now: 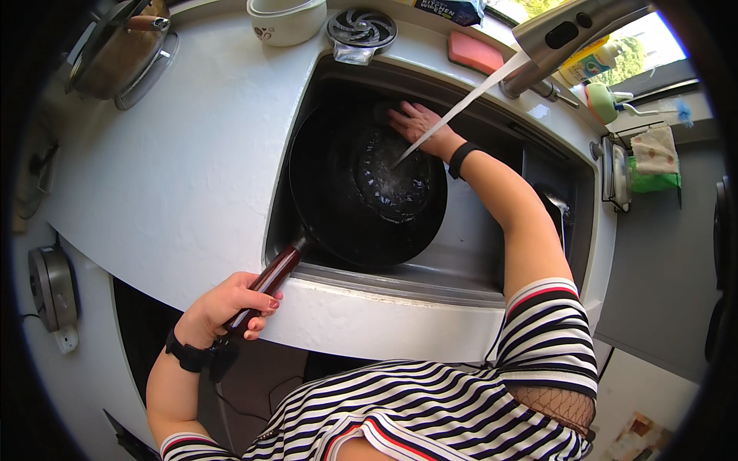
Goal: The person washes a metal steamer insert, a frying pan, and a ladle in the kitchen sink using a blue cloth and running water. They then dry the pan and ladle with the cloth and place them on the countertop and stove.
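Observation:
A black wok point(340, 190) lies tilted in the dark sink point(473, 242). My left hand point(248, 305) grips its reddish-brown handle point(277, 271) over the sink's front edge. Water runs from the metal faucet point(568, 37) in a slanting stream point(461, 104) into the wok, where it pools and ripples. My right hand point(424, 128) reaches to the wok's far inner wall, fingers spread and pointing left. Something dark seems to be under its fingertips, but it is too dim to tell what. Both wrists wear black bands.
Behind the sink stand a white bowl point(288, 23), a metal drain strainer point(362, 29) and a pink sponge point(474, 52). A lidded pot point(118, 57) is at the back left. Right of the sink, a wire rack point(617, 173) holds cloths point(656, 151). A green brush holder point(601, 104) stands near the window.

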{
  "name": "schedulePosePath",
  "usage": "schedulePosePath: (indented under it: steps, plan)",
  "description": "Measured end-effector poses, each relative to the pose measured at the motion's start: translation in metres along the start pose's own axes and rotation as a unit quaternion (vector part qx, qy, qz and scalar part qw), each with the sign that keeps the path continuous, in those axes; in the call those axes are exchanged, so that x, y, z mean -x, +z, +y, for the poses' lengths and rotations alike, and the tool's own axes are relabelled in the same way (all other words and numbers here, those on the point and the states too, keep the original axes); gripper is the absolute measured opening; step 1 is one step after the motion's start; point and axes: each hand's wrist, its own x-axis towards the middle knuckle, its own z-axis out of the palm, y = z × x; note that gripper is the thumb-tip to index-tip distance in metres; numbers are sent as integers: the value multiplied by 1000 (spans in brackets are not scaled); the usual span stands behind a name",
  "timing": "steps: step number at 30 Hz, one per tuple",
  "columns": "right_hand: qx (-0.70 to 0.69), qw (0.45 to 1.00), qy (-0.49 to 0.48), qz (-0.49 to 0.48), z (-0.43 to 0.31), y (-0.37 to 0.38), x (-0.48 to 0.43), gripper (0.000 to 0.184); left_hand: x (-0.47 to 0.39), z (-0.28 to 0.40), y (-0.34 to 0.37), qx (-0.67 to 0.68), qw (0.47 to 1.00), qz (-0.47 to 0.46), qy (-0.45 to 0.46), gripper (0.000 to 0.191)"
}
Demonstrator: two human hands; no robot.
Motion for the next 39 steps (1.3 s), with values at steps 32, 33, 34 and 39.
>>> schedulePosePath:
  steps: [32, 33, 34, 39]
  plan:
    - [-287, 925, 179, -172, -129, -11, 69, 28, -3, 2, 3, -29, 999, -7, 27, 15]
    - [-272, 932, 181, -155, -127, -10, 67, 26, -2, 2, 3, -28, 999, -4, 26, 15]
    - [-279, 933, 188, -125, -125, -9, 64, 21, -2, 2, 3, -28, 999, -2, 26, 15]
    - [-356, 872, 222, -252, -135, -12, 34, 26, -3, 2, 3, -25, 999, -3, 28, 14]
